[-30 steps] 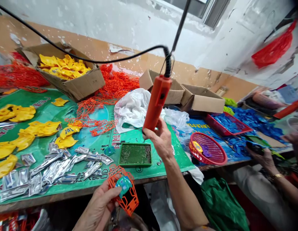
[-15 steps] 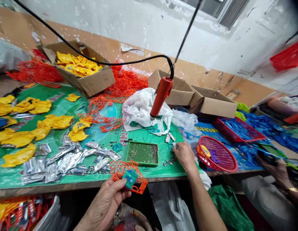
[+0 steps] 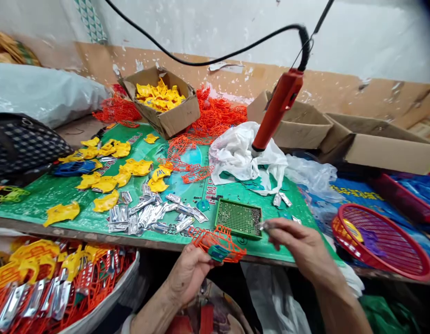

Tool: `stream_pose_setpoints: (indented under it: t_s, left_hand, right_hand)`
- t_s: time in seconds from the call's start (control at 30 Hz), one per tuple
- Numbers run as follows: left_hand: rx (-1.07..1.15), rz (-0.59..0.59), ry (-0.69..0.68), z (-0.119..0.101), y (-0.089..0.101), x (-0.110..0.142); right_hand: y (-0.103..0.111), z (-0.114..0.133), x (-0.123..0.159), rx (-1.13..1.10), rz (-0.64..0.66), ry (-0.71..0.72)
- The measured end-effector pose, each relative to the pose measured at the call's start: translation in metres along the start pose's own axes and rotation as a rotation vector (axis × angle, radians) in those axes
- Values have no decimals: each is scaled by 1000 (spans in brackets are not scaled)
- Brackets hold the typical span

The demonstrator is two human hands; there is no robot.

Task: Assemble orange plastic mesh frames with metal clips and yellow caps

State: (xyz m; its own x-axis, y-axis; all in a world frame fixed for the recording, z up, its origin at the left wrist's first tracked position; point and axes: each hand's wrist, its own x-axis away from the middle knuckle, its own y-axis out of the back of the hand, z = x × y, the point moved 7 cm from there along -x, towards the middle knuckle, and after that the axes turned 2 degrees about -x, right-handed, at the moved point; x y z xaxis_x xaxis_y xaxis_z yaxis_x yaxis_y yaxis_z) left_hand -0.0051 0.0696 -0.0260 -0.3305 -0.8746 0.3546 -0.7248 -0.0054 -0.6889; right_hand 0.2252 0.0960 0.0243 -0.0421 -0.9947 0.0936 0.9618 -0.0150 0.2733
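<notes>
The person's left hand [image 3: 191, 271] keeps its grip clasped on an orange lattice frame [image 3: 237, 253] with a teal piece [image 3: 218, 253], at the near edge of the counter [image 3: 90, 220]. The right hand [image 3: 303, 246] pinches a small shiny piece [image 3: 262, 226] near the right end of a green tray [image 3: 248, 234], while a red power driver [image 3: 277, 109] hangs over the counter.

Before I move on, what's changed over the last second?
The right hand let go of the red corded tool, came down to the right end of the green tray and now pinches a small shiny piece. The left hand still holds the orange frame and teal part.
</notes>
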Motion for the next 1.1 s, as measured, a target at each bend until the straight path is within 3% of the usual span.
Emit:
stream_pose_setpoints:
  t_s: [0.1, 0.23, 0.43, 0.53, 0.6, 0.67, 0.73, 0.8, 0.87, 0.97, 1.1]
  left_hand:
    - [-62, 31, -52, -5, -3, 0]
    - [-128, 34, -93, -10, -3, 3]
    - [-295, 7, -159, -9, 4, 4]
    - [-515, -82, -180, -14, 14, 9]
    - [-758, -217, -305, -31, 21, 21]
    - [-1011, -290, -530, -55, 14, 39]
    - [-1188, -133, -670, -64, -7, 50]
    - [-1273, 44, -660, -63, -24, 50]
    - [-1316, 139, -632, -61, -33, 45]
    - [-1261, 219, -562, -55, -35, 33]
    - [-1108, 218, -505, -48, -28, 29]
  right_hand:
    - [-59, 25, 12, -280, 260, -34]
    - [-94, 31, 12, -335, 338, -55]
    - [-98, 41, 17, -195, 331, 130]
    - [-92, 48, 19, -112, 274, 254]
    - [-88, 50, 19, -26, 228, 325]
    - [-86, 53, 21, 60, 191, 406]
    - [-88, 60, 26, 119, 185, 501]
    - [-93, 69, 33, 171, 193, 611]
    - [-96, 79, 41, 236, 169, 720]
    - [-98, 87, 52, 327, 93, 831]
    - [-94, 85, 61, 368, -33, 883]
